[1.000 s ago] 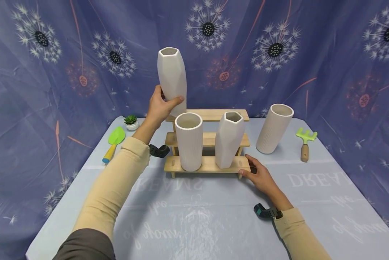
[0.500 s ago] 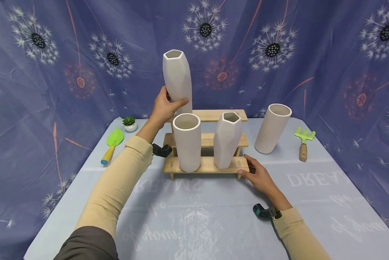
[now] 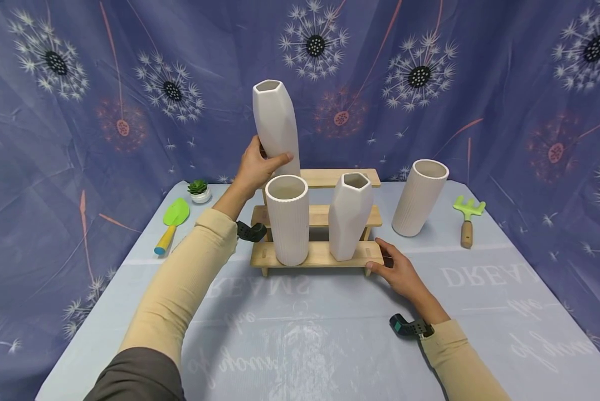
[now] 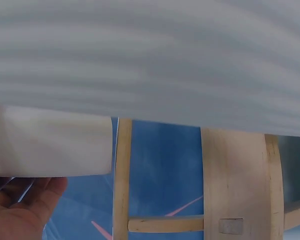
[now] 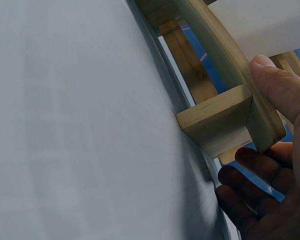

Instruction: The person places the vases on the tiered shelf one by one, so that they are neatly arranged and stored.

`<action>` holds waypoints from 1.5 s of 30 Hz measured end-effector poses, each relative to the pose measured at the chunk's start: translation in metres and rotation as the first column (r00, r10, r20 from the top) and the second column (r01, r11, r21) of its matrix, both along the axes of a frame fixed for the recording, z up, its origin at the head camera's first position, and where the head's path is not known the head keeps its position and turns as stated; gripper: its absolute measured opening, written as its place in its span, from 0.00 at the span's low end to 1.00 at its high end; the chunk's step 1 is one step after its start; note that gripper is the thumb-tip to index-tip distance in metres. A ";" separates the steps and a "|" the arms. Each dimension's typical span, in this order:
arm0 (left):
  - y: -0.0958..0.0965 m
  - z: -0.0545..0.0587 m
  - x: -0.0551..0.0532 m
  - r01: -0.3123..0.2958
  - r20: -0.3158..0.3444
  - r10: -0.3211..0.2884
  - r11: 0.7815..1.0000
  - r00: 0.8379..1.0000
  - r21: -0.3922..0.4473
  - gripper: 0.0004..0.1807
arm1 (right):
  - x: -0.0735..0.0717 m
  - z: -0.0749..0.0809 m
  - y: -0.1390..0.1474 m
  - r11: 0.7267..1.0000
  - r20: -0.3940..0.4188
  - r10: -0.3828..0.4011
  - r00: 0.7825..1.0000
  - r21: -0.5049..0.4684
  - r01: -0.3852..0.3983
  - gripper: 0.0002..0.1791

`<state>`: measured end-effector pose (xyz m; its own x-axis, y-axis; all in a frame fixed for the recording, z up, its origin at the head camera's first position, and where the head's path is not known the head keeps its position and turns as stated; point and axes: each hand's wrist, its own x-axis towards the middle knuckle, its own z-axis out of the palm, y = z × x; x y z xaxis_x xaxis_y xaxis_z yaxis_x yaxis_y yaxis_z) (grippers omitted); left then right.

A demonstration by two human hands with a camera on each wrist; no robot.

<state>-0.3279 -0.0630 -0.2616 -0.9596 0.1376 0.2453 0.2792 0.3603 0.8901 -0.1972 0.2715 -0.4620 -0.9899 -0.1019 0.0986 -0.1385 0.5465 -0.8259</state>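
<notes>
My left hand (image 3: 256, 169) grips the lower part of a tall white faceted vase (image 3: 276, 120), thumb across its front, at the left end of the wooden stand's (image 3: 338, 178) top shelf. In the left wrist view this vase's base (image 4: 90, 145) meets the top shelf, or nearly so. A white ribbed cylindrical vase (image 3: 289, 228) and a second faceted vase (image 3: 349, 223) stand on the bottom shelf; the ribbed one hides part of the held vase. With thumb above and fingers curled below, my right hand (image 3: 402, 273) holds the bottom shelf's right end (image 5: 267, 120).
Right of the stand, another ribbed vase (image 3: 420, 200) stands on the table (image 3: 300, 345), beside a green hand rake (image 3: 468, 220). A green trowel (image 3: 171, 223) and a small potted succulent (image 3: 199, 191) lie at the left. A dandelion-print curtain (image 3: 219, 50) hangs close behind.
My left hand has moved the faceted vase slightly right and down onto or close to the top shelf. The right hand keeps its hold on the stand.
</notes>
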 end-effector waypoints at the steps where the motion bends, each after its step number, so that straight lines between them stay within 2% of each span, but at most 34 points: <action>1: 0.000 0.000 0.000 0.001 0.002 -0.001 1.000 1.000 -0.001 0.46 | 0.000 0.000 0.000 1.000 0.000 0.003 1.000 0.001 -0.003 0.45; 11: -0.001 -0.002 -0.002 0.011 0.005 -0.011 1.000 1.000 0.007 0.45 | 0.001 0.004 -0.002 1.000 -0.005 0.010 1.000 -0.010 -0.010 0.45; 21: 0.001 -0.001 -0.002 0.019 0.021 -0.018 0.999 1.000 -0.045 0.44 | 0.001 0.003 -0.002 1.000 0.002 0.002 1.000 -0.002 -0.002 0.45; 27: 0.005 -0.002 -0.001 0.035 0.011 -0.035 0.998 0.999 -0.044 0.43 | 0.004 0.010 -0.004 1.000 0.013 0.000 1.000 -0.009 0.000 0.44; 30: 0.006 -0.003 -0.002 0.034 0.004 -0.034 0.999 0.999 -0.039 0.43 | 0.002 0.005 -0.001 1.000 0.013 -0.004 1.000 -0.005 0.004 0.44; 36: 0.008 -0.005 -0.002 0.022 0.004 -0.022 0.998 1.000 -0.054 0.43 | 0.003 0.004 -0.002 1.000 0.005 -0.005 1.000 0.000 0.005 0.44; 45: 0.008 -0.007 -0.002 0.062 -0.003 -0.062 0.998 0.998 -0.020 0.41 | 0.002 0.003 -0.001 1.000 -0.009 -0.004 1.000 0.018 0.004 0.45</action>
